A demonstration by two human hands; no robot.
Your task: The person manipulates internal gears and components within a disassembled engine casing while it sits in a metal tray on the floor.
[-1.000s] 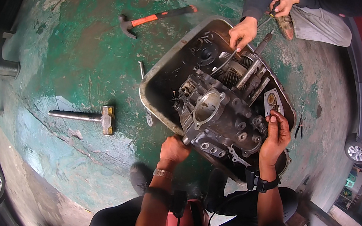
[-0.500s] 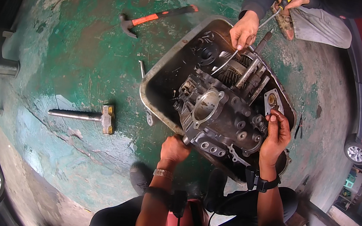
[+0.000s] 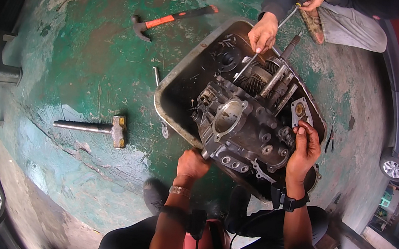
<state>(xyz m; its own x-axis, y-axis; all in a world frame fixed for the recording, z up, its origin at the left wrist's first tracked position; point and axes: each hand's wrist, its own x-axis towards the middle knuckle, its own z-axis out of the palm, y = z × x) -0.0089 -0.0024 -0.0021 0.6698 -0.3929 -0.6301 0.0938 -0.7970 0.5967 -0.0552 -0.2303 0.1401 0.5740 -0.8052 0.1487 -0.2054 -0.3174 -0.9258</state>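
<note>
The gear housing lies at centre in a metal tray. At its seven o'clock the left hand is curled into a fist; at three the right hand has fingers drawn together. I cannot tell what either grips. At twelve, a co-worker's hand guides a screwdriver

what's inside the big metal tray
A dark metal housing, exposed gears and a black round part show in the tray. Whatever lies beneath the housing is hidden.
</note>
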